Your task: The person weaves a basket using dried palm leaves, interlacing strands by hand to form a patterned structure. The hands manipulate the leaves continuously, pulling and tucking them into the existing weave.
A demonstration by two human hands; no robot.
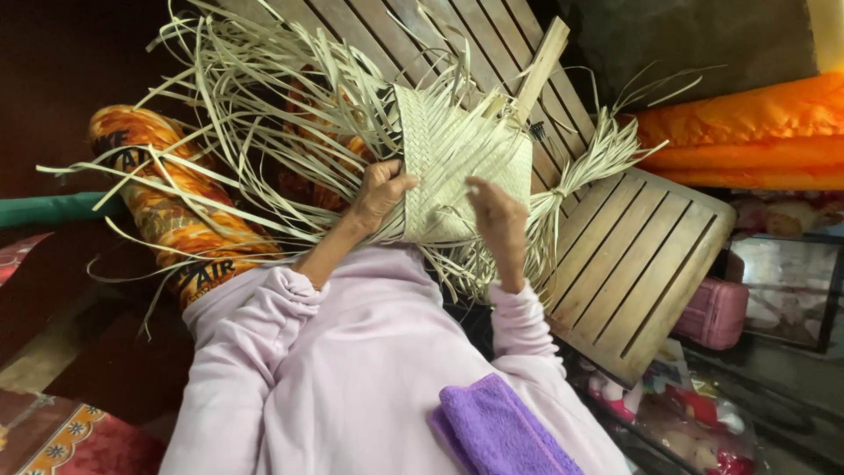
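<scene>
A pale woven mat piece [453,158] of flat straw strips is held up in front of me. My left hand [380,192] grips its left edge, thumb pressed on the weave. My right hand [497,215] holds the lower right edge, fingers curled on the strips. Long loose straw strips [264,97] fan out to the left and above the weave. A tied bundle of strips [580,171] hangs off the right side. A flat wooden stick [538,69] pokes up behind the weave.
A slatted wooden bench [633,255] lies beneath the work. An orange patterned bolster [167,202] sits to the left, orange padding [747,132] at the right. A purple cloth [497,431] rests on my lap. A pink case [714,312] and toys [686,405] lie lower right.
</scene>
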